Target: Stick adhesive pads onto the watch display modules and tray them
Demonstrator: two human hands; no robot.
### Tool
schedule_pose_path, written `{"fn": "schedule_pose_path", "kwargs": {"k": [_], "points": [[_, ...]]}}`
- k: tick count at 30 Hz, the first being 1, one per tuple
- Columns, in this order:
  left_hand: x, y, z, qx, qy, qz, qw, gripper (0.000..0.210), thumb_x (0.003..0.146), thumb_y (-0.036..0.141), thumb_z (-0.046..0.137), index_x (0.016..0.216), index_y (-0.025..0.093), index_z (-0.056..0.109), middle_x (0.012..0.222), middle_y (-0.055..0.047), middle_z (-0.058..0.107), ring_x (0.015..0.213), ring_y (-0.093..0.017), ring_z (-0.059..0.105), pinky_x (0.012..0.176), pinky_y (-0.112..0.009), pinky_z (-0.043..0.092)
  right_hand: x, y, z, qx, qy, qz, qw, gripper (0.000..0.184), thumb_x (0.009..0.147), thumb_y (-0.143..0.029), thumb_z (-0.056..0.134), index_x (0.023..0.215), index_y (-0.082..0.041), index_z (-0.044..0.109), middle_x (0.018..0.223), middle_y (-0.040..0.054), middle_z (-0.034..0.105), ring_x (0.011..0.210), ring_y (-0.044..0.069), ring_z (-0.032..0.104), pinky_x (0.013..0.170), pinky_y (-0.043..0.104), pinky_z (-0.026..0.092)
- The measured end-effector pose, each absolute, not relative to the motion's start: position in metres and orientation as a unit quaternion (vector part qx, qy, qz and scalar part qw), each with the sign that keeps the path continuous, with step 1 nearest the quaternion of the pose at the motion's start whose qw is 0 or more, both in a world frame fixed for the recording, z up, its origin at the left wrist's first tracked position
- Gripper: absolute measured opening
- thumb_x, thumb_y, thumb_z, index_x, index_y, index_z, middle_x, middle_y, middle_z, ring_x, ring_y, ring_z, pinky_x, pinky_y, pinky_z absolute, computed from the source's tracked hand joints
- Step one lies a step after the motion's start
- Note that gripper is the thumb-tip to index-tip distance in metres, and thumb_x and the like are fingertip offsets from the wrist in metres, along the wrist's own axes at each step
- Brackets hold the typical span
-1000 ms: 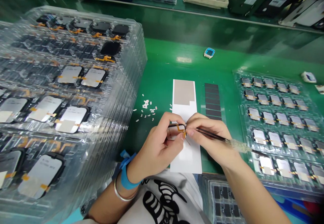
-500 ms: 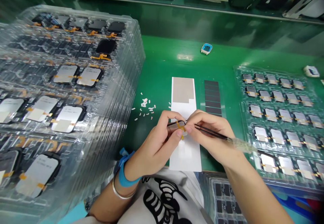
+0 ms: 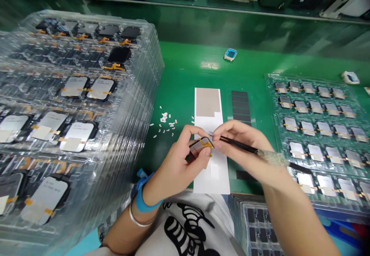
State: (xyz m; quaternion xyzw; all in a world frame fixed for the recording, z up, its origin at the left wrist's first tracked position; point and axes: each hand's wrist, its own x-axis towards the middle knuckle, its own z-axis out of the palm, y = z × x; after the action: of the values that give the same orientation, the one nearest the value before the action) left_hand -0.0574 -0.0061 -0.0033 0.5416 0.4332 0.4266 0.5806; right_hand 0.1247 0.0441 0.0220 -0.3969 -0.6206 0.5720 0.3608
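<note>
My left hand (image 3: 183, 159) grips a small display module (image 3: 200, 144) by its edges, tilted, with its silvery back and orange flex cable showing. Black tweezers (image 3: 239, 144) with a taped grip lie in my right hand (image 3: 245, 146), whose thumb and fingertips close on them beside the module. The tweezer tips point toward the module's upper edge; whether they touch it I cannot tell. Beneath both hands is a white backing sheet (image 3: 208, 123) with a grey-beige block of stickers (image 3: 207, 101) at its far end. A strip of black stickers (image 3: 241, 105) lies to its right.
A tall stack of clear trays (image 3: 147, 94) with display modules stands at left. Another tray (image 3: 274, 113) of modules lies at right. White scraps (image 3: 164, 118) dot the green mat. A watch case (image 3: 230, 54) sits further back, below a shelf (image 3: 185, 5).
My right hand has shifted slightly up and its tweezers have turned, their tips now nearer the module's upper edge. The module is tilted differently in my left hand, showing more of its flex cable.
</note>
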Motion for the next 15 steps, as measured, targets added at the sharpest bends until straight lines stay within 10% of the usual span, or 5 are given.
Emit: {"fn": "schedule_pose_path", "kwargs": {"k": [7, 15], "points": [[-0.045, 0.002, 0.004, 0.707, 0.528, 0.314, 0.351, 0.004, 0.103, 0.022, 0.043, 0.107, 0.022, 0.044, 0.100, -0.008, 0.073, 0.093, -0.024, 0.071, 0.079, -0.038, 0.053, 0.138, 0.091, -0.007, -0.463, -0.599, 0.436, 0.487, 0.028, 0.093, -0.036, 0.069, 0.098, -0.027, 0.043, 0.075, -0.0014, 0.073, 0.045, 0.011, 0.058, 0.042, 0.024, 0.049], [-0.033, 0.018, -0.003, 0.793, 0.503, 0.244, 0.243, 0.021, 0.104, 0.014, 0.034, 0.119, 0.011, 0.049, 0.142, -0.023, 0.056, 0.148, -0.034, 0.036, 0.115, -0.054, 0.041, 0.124, 0.105, -0.049, -0.483, -0.562, 0.398, 0.540, 0.036, 0.087, -0.045, 0.073, 0.094, -0.027, 0.043, 0.076, -0.0032, 0.060, 0.053, 0.015, 0.067, 0.051, 0.029, 0.058]]}}
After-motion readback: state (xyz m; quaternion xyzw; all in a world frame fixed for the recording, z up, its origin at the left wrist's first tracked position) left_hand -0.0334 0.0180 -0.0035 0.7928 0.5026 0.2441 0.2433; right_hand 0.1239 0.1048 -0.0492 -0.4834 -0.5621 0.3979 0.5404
